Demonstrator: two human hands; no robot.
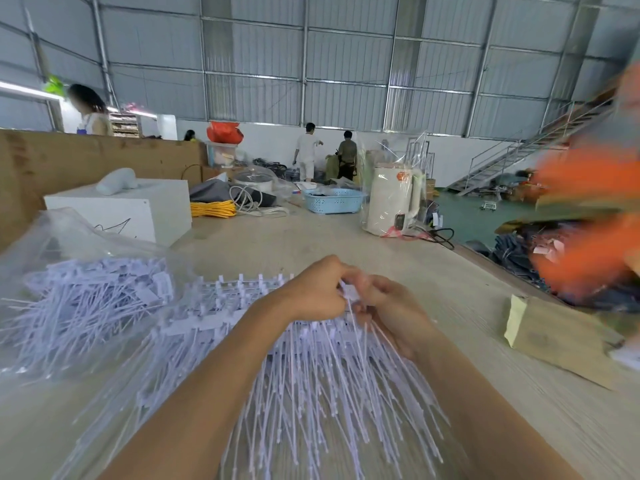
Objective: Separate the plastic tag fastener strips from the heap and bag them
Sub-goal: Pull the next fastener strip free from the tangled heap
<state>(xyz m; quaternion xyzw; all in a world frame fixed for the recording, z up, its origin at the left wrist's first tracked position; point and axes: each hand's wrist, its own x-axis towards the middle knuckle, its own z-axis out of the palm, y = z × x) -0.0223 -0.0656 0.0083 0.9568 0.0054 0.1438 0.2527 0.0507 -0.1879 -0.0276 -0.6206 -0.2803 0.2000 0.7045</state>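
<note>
A heap of white plastic tag fastener strips [311, 386] lies on the table in front of me, the long thin tails fanning toward me. My left hand [311, 292] and my right hand [391, 313] meet over the heap's far side. Both pinch the head end of one fastener strip [350, 293], whose tails hang down between them. To the left, a clear plastic bag [69, 244] lies open on the table with a pile of separated fasteners [90, 299] in it.
A white box [138, 209] stands behind the bag. Yellow cord [213, 208], a blue basket [334, 200] and a wrapped white kettle [393, 202] sit farther back. A brown paper packet [554, 337] lies at the right, near the table's edge. People stand in the distance.
</note>
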